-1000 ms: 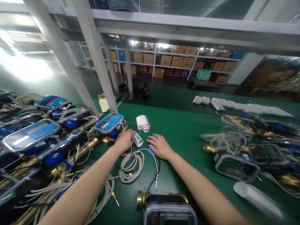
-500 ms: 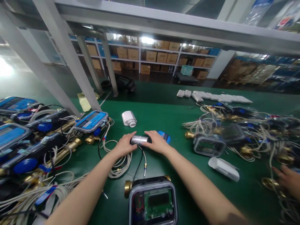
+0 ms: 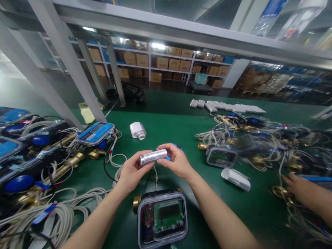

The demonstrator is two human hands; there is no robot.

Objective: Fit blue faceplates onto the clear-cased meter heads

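Note:
A short cylinder with a shiny silver, printed surface (image 3: 153, 157) is held level above the bench, between both my hands. My left hand (image 3: 133, 169) grips its left end between thumb and fingers. Its right end is pinched by my right hand (image 3: 176, 160). A blue piece (image 3: 177, 146) shows partly behind my right hand. Below the hands lies a meter (image 3: 163, 219) with a clear cover over a green circuit board. Its brass fitting (image 3: 136, 204) sticks out on the left, and a thin cable end (image 3: 156, 182) lies behind it.
A label roll (image 3: 138, 130) stands beyond my hands. Blue-faced meters (image 3: 95, 133) and coiled cables crowd the left. More meters (image 3: 221, 157) and a curled white sheet (image 3: 236, 178) lie right, near another person's hand (image 3: 298, 186). A metal frame post (image 3: 70, 65) rises at left.
The silver cylinder has been raised off the bench and tilted slightly, right end higher. Both my hands have come up with it. The view has shifted slightly right.

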